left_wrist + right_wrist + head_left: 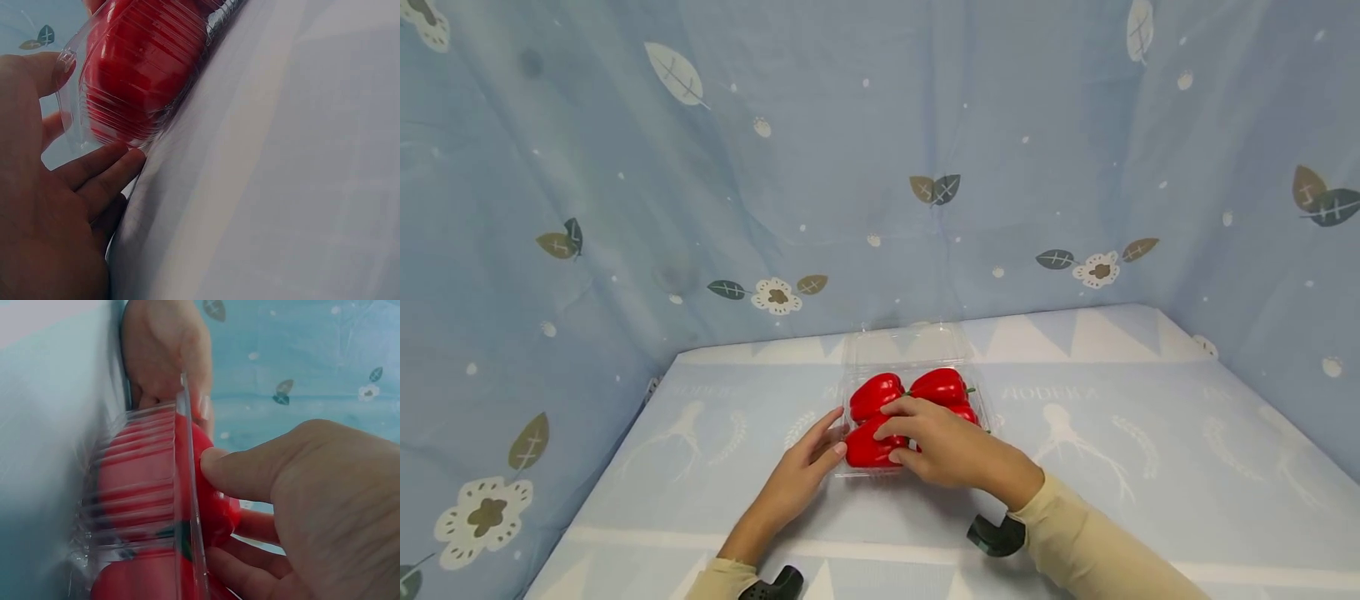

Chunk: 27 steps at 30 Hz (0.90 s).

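"What are your fingers doing?"

"My right hand grips the front-left red pepper, thumb on one side, curled fingers on the other. My left hand has its fingers fairly straight and apart, touching the left edge of a clear plastic box. The pepper sits in that box, bulging above its rim, with other red peppers close by. Behind them is the open lid; a pale patterned tabletop lies beneath, a blue curtain beyond."

"What could go wrong?"

"The pepper looks smooth and shiny, so a light pinch might let it slip. Pushing it sideways could jostle its neighbours, and without my left hand the thin box might skid or bend."

"Do the views differ?"

"The left wrist view shows my fingertips low against the ribbed wall, hidden from the head view. Only the head view shows the lid."
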{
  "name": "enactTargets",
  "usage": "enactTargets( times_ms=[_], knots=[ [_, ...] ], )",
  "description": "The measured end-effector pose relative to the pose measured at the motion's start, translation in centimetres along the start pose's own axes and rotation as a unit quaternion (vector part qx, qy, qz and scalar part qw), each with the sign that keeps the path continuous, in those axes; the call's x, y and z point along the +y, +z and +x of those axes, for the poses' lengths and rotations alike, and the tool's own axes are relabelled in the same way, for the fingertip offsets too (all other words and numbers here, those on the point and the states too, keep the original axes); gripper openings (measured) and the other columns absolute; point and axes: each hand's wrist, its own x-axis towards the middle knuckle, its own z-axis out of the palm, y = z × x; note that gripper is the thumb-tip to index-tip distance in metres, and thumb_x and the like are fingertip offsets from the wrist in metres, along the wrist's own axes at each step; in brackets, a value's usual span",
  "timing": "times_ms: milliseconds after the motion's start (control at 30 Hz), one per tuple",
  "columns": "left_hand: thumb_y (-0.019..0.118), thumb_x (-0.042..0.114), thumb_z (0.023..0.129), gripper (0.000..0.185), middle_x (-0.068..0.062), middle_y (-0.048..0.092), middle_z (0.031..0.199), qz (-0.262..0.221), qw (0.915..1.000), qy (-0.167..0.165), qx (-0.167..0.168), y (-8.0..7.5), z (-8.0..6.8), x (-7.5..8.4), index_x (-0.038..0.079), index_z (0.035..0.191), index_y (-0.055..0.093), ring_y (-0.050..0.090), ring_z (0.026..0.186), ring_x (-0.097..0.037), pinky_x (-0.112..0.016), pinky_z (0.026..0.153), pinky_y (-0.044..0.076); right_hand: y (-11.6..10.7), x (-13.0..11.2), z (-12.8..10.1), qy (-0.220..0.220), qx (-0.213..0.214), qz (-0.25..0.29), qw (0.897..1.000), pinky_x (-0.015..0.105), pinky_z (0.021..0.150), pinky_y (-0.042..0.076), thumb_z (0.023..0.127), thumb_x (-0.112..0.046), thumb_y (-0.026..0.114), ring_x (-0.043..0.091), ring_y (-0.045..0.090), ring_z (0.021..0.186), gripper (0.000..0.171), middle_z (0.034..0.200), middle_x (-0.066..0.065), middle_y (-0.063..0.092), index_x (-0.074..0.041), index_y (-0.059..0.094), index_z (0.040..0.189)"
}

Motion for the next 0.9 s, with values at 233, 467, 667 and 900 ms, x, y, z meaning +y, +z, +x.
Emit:
enactTargets(
  times_ms=[233, 467, 667, 900],
  knots=[
    [0.06, 0.047, 0.09, 0.059, -0.005, 0.051, 0.139, -0.01, 0.9999, -0.005, -0.002, -0.04, 0.27, -0.29, 0.036, 0.144, 0.039, 0.048, 0.127, -0.029, -0.049, 0.096, 0.046, 0.16, 0.33, 0.24, -0.001, -0.001, -0.01, 1.0, 0.036, 0.095, 0.049, 0.085, -0.026, 0.073, 0.016, 0.052, 0.119, 0.03, 0.129, 0.0, 0.055, -0.025, 0.069, 0.115],
    [0.06, 0.048, 0.089, 0.059, -0.005, 0.051, 0.139, -0.002, 1.0, -0.003, 0.002, -0.06, 0.22, 0.06, 0.038, 0.143, 0.039, 0.047, 0.128, -0.028, -0.047, 0.095, 0.046, 0.16, 0.29, 0.16, 0.006, 0.006, -0.033, 0.999, 0.039, 0.096, 0.048, 0.085, -0.028, 0.072, 0.019, 0.052, 0.121, 0.031, 0.13, 0.001, 0.058, -0.025, 0.07, 0.115],
    [0.058, 0.05, 0.09, 0.058, -0.005, 0.051, 0.139, 0.01, 0.9999, 0.005, 0.003, -0.34, 0.14, 0.17, 0.038, 0.143, 0.039, 0.048, 0.128, -0.029, -0.047, 0.096, 0.046, -0.01, 0.04, 0.26, 0.009, 0.008, -0.049, 0.999, 0.041, 0.095, 0.048, 0.085, -0.027, 0.07, 0.02, 0.053, 0.121, 0.03, 0.13, 0.002, 0.059, -0.025, 0.07, 0.115],
    [0.06, 0.045, 0.09, 0.06, -0.006, 0.052, 0.138, -0.005, 1.0, -0.003, 0.0, -0.07, 0.04, 0.26, 0.035, 0.145, 0.039, 0.047, 0.129, -0.029, -0.049, 0.097, 0.044, -0.05, 0.9, 0.05, 0.012, 0.022, -0.038, 0.999, 0.035, 0.092, 0.05, 0.087, -0.015, 0.063, 0.014, 0.059, 0.113, 0.031, 0.123, -0.005, 0.064, -0.023, 0.07, 0.116]
  ],
)
